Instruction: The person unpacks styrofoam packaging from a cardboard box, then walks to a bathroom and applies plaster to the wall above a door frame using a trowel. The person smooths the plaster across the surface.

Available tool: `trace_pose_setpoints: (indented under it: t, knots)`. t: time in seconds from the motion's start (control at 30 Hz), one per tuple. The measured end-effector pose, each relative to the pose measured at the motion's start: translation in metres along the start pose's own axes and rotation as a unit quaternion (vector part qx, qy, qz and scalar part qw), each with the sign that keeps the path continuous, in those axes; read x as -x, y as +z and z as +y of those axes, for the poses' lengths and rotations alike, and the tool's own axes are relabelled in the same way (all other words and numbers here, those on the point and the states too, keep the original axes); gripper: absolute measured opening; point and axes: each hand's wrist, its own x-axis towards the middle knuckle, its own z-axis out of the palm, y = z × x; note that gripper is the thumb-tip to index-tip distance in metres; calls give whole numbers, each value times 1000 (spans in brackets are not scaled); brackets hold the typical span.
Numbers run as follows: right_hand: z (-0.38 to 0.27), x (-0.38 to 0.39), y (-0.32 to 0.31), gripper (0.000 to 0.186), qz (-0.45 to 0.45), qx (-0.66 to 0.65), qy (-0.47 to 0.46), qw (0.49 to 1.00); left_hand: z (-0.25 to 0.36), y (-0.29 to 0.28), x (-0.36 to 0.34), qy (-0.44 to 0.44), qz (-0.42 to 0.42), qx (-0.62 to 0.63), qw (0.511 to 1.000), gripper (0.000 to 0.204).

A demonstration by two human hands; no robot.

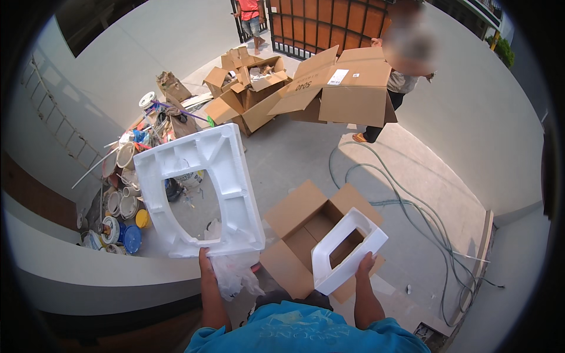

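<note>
We had the large white foam frame with a wide central opening [241,200] raised at our left, and our left grip [206,262] was clamped on its lower edge. It seemed light and stiff, but brittle, so the thick border was the safer hold. Above the open brown cardboard box [306,201], our right grip [365,266] pinched the smaller white foam block with a cutout [344,273] by its right side; probably it needed little force. Our forearms pointed forward, well apart.
</note>
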Motion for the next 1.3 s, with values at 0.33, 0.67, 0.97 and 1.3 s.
trace_pose_setpoints:
  t: [0.33, 0.67, 0.97, 1.3]
  knots:
    - [-79, 49, 4, 61, -60, -58, -87, 993, 2, -27, -4, -6, 32, -61, 998, 47]
    - [-166, 101, 11, 82, -159, 31, -184, 969, -20, -47, -42, -3, 111, -129, 985, 52]
    - [-145, 109, 32, 102, -256, 325, -309, 857, -13, -51, -16, -15, 76, -90, 993, 52]
    - [-56, 73, 122, 104, -300, 531, -257, 750, -6, -71, -22, -66, 81, -93, 990, 56]
